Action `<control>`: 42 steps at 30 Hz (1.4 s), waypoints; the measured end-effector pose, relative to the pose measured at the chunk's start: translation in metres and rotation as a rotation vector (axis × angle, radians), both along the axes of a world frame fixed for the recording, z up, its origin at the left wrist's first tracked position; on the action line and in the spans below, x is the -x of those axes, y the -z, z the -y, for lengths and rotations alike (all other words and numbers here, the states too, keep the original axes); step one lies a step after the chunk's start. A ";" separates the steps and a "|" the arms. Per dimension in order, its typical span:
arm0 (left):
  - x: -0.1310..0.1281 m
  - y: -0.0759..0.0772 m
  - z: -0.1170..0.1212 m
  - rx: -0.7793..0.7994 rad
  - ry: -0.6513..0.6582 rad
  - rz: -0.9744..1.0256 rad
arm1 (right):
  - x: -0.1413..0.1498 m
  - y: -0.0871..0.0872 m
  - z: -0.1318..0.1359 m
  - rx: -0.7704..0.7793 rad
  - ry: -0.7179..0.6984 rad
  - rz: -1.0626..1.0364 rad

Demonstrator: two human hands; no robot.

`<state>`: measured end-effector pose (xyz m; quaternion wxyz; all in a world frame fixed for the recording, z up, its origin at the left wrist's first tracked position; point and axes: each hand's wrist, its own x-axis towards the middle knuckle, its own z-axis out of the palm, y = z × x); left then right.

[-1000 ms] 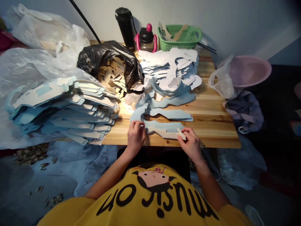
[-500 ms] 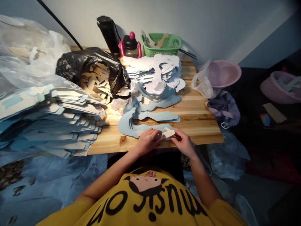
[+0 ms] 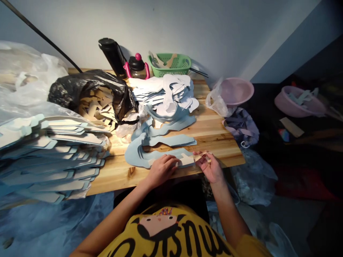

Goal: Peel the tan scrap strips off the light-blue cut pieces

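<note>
Tan card strip (image 3: 201,156) is pinched between the thumb and fingers of the right hand (image 3: 211,168), just above the near edge of the pine table (image 3: 214,142). The left hand (image 3: 162,170) lies flat and unclamped on a pale blue card cut-out (image 3: 138,159), which rests close to that edge. The hands stand apart, with a cream card panel (image 3: 186,161) between them on the cut-out. More blue cut-outs (image 3: 171,141) lie just beyond. Pine boards extend from the right hand to the table's right edge. On the left, a stack of blue-and-cream card forms (image 3: 53,157) runs past the table's end. Farther back lie a white card stack (image 3: 163,92), a black plastic bag (image 3: 88,85) and a green basket (image 3: 168,64). A pink basin (image 3: 235,91) stands beyond the right edge.
</note>
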<state>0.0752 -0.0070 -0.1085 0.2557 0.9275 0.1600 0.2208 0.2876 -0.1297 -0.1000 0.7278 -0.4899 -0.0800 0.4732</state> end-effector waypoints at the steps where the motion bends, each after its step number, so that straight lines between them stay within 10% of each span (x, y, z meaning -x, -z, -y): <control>1: 0.000 0.000 0.000 -0.011 0.009 -0.006 | -0.004 0.001 -0.002 -0.019 0.032 0.027; 7: 0.002 -0.002 -0.001 0.064 0.002 0.053 | -0.028 -0.004 0.001 -0.018 0.288 0.424; 13: 0.003 -0.007 -0.007 0.276 -0.075 0.179 | 0.018 -0.022 -0.005 0.126 -0.046 1.145; 20: 0.004 -0.007 -0.007 0.442 -0.056 0.198 | 0.062 -0.025 -0.040 0.081 -0.004 1.507; 34: 0.005 -0.011 -0.008 0.468 0.050 0.166 | 0.058 -0.015 -0.044 0.172 -0.061 1.607; 42: 0.007 -0.011 -0.004 0.361 0.033 0.143 | 0.013 -0.013 -0.027 0.084 0.114 0.579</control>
